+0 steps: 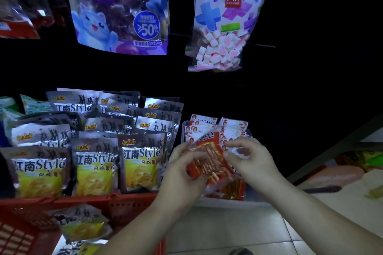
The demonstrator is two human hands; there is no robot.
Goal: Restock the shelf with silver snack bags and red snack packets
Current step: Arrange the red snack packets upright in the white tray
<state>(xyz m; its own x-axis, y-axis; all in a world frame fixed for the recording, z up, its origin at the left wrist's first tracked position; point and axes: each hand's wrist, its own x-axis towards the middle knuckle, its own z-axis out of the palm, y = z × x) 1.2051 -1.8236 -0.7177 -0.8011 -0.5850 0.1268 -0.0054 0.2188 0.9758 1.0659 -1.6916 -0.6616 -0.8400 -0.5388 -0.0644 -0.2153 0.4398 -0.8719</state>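
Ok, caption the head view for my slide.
Left hand and right hand hold a red packet at its tray, beside rows of silver bags.

L hand (183, 172) & R hand (251, 159) fwd, fingers curled, pinching.

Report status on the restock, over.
Left hand and right hand both grip one red snack packet, at the shelved packets. Rows of silver snack bags stand to the left. Nothing seen in the way.
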